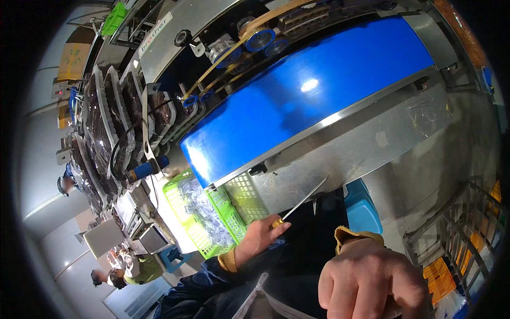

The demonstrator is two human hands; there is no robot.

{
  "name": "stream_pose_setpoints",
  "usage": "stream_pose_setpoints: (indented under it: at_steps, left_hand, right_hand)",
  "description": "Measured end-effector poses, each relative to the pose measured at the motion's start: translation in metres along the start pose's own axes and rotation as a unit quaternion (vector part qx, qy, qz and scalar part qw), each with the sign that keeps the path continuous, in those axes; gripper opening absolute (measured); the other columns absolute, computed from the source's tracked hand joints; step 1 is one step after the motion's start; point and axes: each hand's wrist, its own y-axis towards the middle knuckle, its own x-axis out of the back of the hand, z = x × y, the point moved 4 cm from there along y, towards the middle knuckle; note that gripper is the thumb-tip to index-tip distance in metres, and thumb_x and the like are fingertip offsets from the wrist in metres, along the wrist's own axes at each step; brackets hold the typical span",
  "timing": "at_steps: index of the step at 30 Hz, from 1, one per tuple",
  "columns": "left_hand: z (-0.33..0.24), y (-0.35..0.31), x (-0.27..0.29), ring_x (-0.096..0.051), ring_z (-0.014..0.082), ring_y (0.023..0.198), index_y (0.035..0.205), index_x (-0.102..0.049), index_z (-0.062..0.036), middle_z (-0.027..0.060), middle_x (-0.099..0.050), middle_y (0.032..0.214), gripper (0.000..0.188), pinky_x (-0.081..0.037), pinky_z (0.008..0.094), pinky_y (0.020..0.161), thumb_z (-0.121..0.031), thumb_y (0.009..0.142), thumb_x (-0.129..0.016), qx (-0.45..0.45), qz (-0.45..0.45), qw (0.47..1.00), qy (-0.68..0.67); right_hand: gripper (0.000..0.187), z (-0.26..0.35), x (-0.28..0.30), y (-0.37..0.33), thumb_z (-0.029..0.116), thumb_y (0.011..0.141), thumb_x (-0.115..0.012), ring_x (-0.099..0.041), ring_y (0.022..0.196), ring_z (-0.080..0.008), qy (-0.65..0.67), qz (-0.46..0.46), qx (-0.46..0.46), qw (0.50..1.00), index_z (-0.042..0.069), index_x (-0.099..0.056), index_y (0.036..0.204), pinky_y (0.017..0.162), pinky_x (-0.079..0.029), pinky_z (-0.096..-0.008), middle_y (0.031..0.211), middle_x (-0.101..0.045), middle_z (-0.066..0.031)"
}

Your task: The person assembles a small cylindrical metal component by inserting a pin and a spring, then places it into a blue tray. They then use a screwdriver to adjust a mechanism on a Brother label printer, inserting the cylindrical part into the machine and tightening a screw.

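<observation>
My left hand [256, 240] is closed round the yellow handle of a screwdriver [304, 199]. Its long metal shaft points up and to the right, over the edge of a steel machine top. My right hand [372, 279] is close to the camera at the lower right, its fingers curled into a fist. The palm side is hidden, so anything inside it cannot be made out. Above both hands stretches a machine's long blue cover [313, 95] with a metal edge. Left of my left hand is a light green crate [228, 215] holding clear plastic film.
Behind the blue cover are a tan belt [228, 53] and blue pulleys [260, 40]. Several clear-wrapped dark packs [101, 117] stand at the left. A blue stool [363, 207] is beyond my lap, and a metal rack [451, 228] is at right. Other people [135, 268] are at lower left.
</observation>
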Motion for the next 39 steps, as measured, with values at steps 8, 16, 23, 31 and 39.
stream_pose_setpoints:
  at_steps: [8, 16, 23, 31, 39]
  left_hand:
    - [-0.002, 0.0, -0.003, -0.045, 0.0087, 0.057, 0.091, -0.059, -0.0009, -0.0002, -0.049, 0.062, 0.038, -0.039, 0.0277, 0.052, -0.039, 0.096, -0.063, 0.002, 0.0, 1.0, 0.001]
    - [-0.003, 0.002, -0.004, -0.046, 0.0103, 0.056, 0.088, -0.06, -0.0018, 0.0009, -0.049, 0.061, 0.039, -0.041, 0.0302, 0.052, -0.04, 0.096, -0.062, 0.006, -0.006, 1.0, 0.027]
    - [0.017, 0.014, -0.011, -0.059, 0.0242, 0.07, 0.102, -0.059, -0.0021, 0.012, -0.061, 0.074, 0.032, -0.047, 0.0358, 0.063, -0.032, 0.093, -0.065, -0.004, -0.012, 0.999, 0.047]
    - [0.012, 0.056, -0.017, -0.062, 0.0435, 0.099, 0.121, -0.053, 0.0008, 0.0261, -0.064, 0.102, 0.043, -0.05, 0.0436, 0.081, -0.021, 0.087, -0.068, -0.068, -0.072, 0.995, 0.02]
    - [-0.015, 0.069, -0.036, -0.06, 0.0356, 0.099, 0.121, -0.055, 0.0003, 0.0187, -0.059, 0.106, 0.042, -0.048, 0.0378, 0.083, -0.012, 0.083, -0.069, -0.14, -0.117, 0.983, -0.015]
  right_hand:
    - [0.026, 0.001, -0.002, -0.002, -0.001, 0.091, -0.059, -0.036, 0.039, -0.0073, -0.007, -0.001, 0.001, 1.0, 0.019, -0.07, 0.102, 0.037, -0.019, -0.0249, 0.065, -0.056, -0.0041]
    - [0.02, 0.006, 0.002, -0.006, 0.011, 0.092, -0.064, -0.039, 0.039, -0.0087, -0.025, -0.014, -0.016, 0.999, 0.021, -0.067, 0.109, 0.036, -0.022, -0.0249, 0.072, -0.063, -0.0058]
    - [0.026, 0.003, 0.047, -0.039, 0.013, 0.086, -0.072, -0.048, 0.046, -0.0133, -0.141, -0.065, -0.011, 0.988, 0.011, -0.05, 0.099, 0.041, -0.033, -0.0234, 0.071, -0.061, -0.0042]
    - [0.012, -0.035, 0.121, -0.156, 0.012, 0.095, -0.062, -0.048, 0.063, -0.0061, -0.359, -0.432, -0.33, 0.759, 0.004, -0.055, 0.089, 0.056, -0.039, -0.0228, 0.072, -0.053, -0.0011]
    - [0.032, -0.058, 0.14, -0.246, 0.02, 0.099, -0.057, -0.054, 0.099, -0.0133, -0.467, -0.549, -0.261, 0.642, 0.001, -0.054, 0.124, 0.09, -0.044, -0.0285, 0.109, -0.058, -0.0058]
